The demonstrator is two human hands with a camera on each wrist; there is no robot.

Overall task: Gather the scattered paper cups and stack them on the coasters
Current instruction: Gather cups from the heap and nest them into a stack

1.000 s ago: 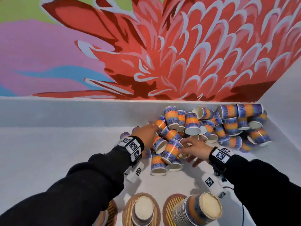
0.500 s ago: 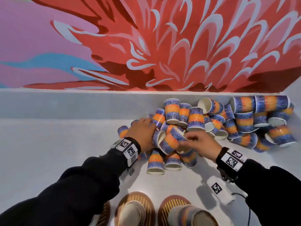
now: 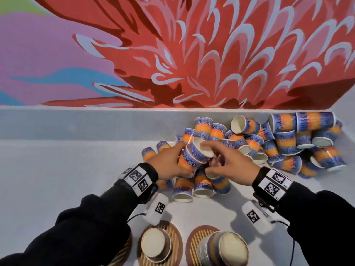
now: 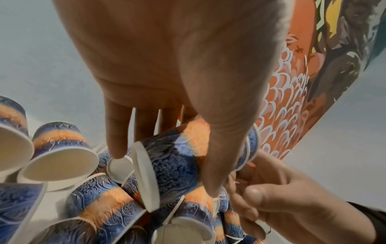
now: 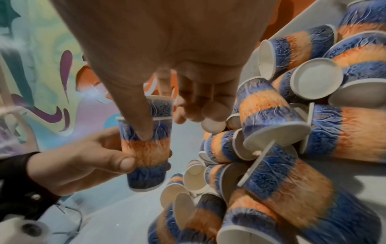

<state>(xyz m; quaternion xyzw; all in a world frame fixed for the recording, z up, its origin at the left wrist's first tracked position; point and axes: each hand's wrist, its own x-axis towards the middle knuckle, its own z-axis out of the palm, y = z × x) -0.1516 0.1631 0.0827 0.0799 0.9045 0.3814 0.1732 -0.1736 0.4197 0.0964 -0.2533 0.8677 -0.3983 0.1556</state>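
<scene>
My left hand point(image 3: 169, 164) grips two nested blue-and-orange paper cups point(image 3: 194, 156), tilted with the mouth to the right, just above the near edge of the pile. My right hand point(image 3: 230, 164) meets it from the right. Its index finger lies over the inner cup's rim and its thumb sits under it. The right wrist view shows my thumb on the nested cups point(image 5: 146, 148) while my left hand point(image 5: 83, 158) wraps the lower one. A heap of loose cups point(image 3: 284, 143) fills the back right corner. Two striped coasters point(image 3: 177, 244) point(image 3: 195, 239) near me carry upside-down stacks point(image 3: 155, 243) point(image 3: 224, 250).
The grey table point(image 3: 57, 179) ends at a low grey ledge under a red flower mural. A few cups point(image 3: 182, 191) stand mouth down just below my hands. White camera units point(image 3: 158, 208) point(image 3: 253, 215) with cables hang under both wrists. A third coaster point(image 3: 124, 252) peeks from under my left sleeve.
My right hand has brought a cup from the pile and pushed it into the one in my left hand. Both hands have risen slightly above the pile.
</scene>
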